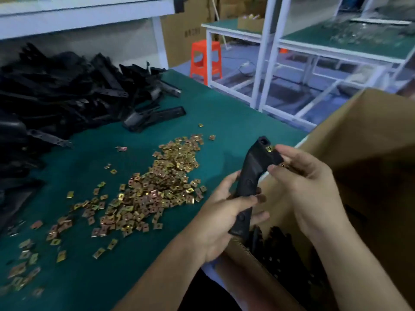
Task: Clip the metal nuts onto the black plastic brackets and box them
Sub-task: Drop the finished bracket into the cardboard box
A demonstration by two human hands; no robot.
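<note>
The green table (213,113) carries a heap of black brackets (67,93) at its far left. An open cardboard box (370,142) stands at its right edge, with more of them inside. Gold square nuts (157,187), each with a centre hole, lie spread over the middle. Above the box edge, the left hand (224,216) wraps round the lower shaft of one bracket (251,176), long, matte and flared at the top. The right hand (310,182) pinches that top, thumb beside a nut (269,148) seated there.
</note>
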